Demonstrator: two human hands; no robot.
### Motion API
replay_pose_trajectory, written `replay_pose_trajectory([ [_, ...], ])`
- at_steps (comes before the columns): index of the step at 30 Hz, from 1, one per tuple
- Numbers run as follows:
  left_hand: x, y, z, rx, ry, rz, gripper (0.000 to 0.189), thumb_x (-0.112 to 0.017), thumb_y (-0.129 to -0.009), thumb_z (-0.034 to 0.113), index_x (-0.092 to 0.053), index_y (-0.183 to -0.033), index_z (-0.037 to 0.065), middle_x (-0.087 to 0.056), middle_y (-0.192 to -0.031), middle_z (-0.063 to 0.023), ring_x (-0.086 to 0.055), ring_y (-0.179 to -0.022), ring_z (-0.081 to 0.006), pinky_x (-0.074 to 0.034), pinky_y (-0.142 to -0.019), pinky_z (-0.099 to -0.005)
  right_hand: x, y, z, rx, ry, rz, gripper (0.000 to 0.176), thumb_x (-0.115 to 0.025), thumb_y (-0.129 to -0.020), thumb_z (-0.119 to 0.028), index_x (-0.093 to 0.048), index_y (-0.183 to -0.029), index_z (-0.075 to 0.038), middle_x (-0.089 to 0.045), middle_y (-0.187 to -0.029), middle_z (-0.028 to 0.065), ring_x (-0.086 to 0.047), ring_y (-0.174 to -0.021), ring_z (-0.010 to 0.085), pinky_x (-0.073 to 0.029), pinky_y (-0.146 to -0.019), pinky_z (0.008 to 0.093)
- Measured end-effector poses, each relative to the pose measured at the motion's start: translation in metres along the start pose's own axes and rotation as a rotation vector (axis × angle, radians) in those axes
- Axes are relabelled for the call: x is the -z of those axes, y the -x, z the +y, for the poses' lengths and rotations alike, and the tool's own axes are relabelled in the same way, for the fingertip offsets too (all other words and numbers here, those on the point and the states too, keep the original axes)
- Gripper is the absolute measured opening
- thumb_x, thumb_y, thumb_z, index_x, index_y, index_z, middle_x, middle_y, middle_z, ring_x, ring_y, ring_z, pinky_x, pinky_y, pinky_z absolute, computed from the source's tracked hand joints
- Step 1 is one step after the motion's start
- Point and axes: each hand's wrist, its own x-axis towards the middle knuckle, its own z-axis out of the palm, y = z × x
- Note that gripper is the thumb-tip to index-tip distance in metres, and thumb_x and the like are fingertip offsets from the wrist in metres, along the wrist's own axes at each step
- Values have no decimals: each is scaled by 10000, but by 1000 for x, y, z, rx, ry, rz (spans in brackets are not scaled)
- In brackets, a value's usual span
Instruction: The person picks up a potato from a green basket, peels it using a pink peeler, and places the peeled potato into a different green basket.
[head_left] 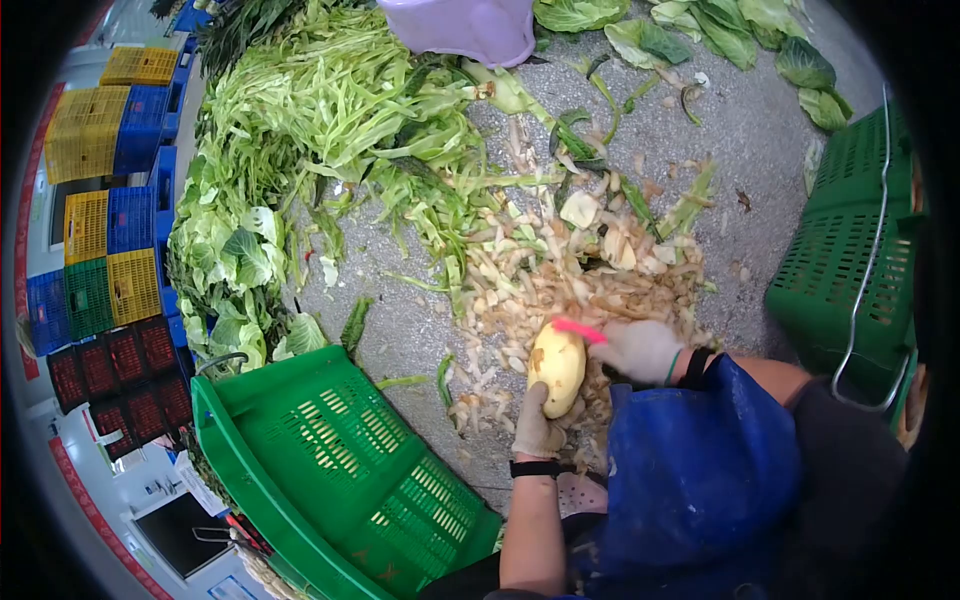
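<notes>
A large, mostly peeled potato [560, 366] with pale yellow flesh and a few brown skin patches is upright near the middle of the view. My left hand [539, 424], in a light glove, grips its lower end. On the right, my gloved right hand [643, 352] is closed on a pink peeler [580, 330], whose front end lies against the potato's upper right side. The peeler's blade is too small to make out. Below and beyond both hands, brown and pale peelings [560, 265] cover the floor.
A green crate [290, 460] stands at lower left, another green crate [840, 250] with a metal handle at right. Leafy trimmings [310, 110] are heaped at upper left. A purple stool [465, 30] is at the top, cabbage leaves [800, 65] at upper right. Stacked coloured crates [88, 130] line the left.
</notes>
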Motion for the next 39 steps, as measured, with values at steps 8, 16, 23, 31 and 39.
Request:
replay_pose_trajectory([
  [8,-1,2,9,46,25,-22,455,-485,-924,351,-479,-1275,61,-628,-1120,-140,-654,-943,-273,-610,-663,-385,-8,-3,-9,43,78,-39,466,-416,-935,-526,-604,-967,-101,-673,-788,159,-657,-740,366,-500,-635,481],
  [16,-13,7,11,35,30,29,431,-489,-919,333,-490,-1266,77,-628,-1134,-123,-659,-929,-263,-607,-622,-367,0,-5,-4,41,76,-17,470,-409,-943,-512,-609,-967,-87,-672,-783,168,-660,-744,355,-502,-640,473],
  [23,-11,5,9,26,63,48,445,-476,-926,372,-493,-1269,91,-631,-1125,-112,-662,-916,-257,-603,-607,-364,10,-7,6,-139,20,-7,465,-403,-952,-479,-626,-982,-72,-666,-792,166,-654,-743,357,-501,-659,463],
  [31,12,-3,25,15,-64,120,457,-463,-923,420,-520,-1240,96,-659,-1057,-65,-665,-831,-212,-547,-525,-295,17,-18,-10,-33,-40,-185,499,-419,-938,-513,-633,-947,-62,-667,-840,195,-652,-804,372,-494,-710,472],
  [39,7,-6,32,-47,-201,234,422,-476,-907,459,-577,-1164,139,-676,-947,-13,-634,-691,-138,-447,-420,-228,2,-15,-16,-10,-20,-101,478,-436,-930,-493,-624,-983,-57,-670,-882,193,-649,-836,378,-495,-736,477],
])
